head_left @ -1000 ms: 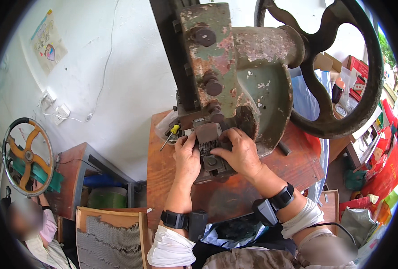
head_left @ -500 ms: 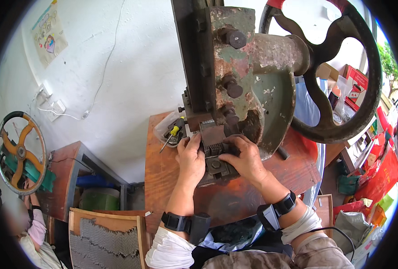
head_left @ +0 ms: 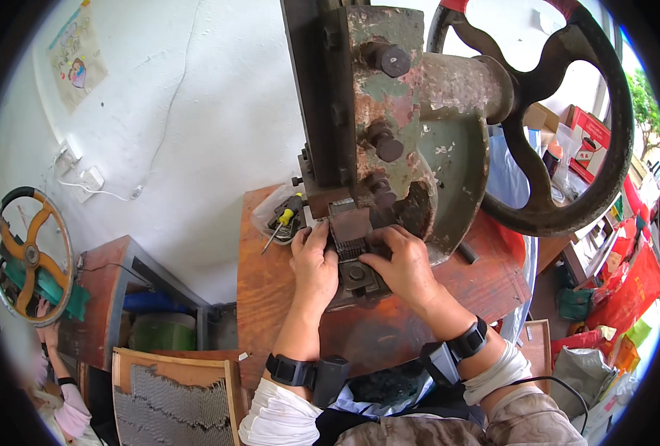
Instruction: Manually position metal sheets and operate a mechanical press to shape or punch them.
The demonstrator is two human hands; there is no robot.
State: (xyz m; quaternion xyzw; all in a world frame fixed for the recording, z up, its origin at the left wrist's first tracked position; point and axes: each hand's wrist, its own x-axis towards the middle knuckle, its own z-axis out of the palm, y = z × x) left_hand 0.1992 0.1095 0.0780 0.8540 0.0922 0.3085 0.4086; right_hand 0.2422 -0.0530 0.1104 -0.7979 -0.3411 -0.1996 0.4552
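Both my hands are at the base of a worn green hand press [head_left: 389,104]. Between them sits a block of thin dark metal plates [head_left: 351,247], packed side by side under the press head. My left hand [head_left: 316,271] grips the block's left side with closed fingers. On its right side, my right hand [head_left: 404,267] presses thumb and fingers against it. A flat brownish metal piece [head_left: 350,223] covers the block's far part. Just nearer is a bolted clamp [head_left: 357,275] on the press bed. The fingertips' exact contact is partly hidden.
A clear tub [head_left: 272,212] with a yellow screwdriver [head_left: 282,223] stands left on the wooden table [head_left: 263,297]. A large handwheel [head_left: 612,119] rises at right. A wooden tray [head_left: 122,394] of small metal parts is lower left. Another person's arm [head_left: 66,372] shows beside a second wheel.
My hands stay on the metal block with almost no movement. The view shifts slightly. At far left, the other person's arms have moved a little under the second wheel.
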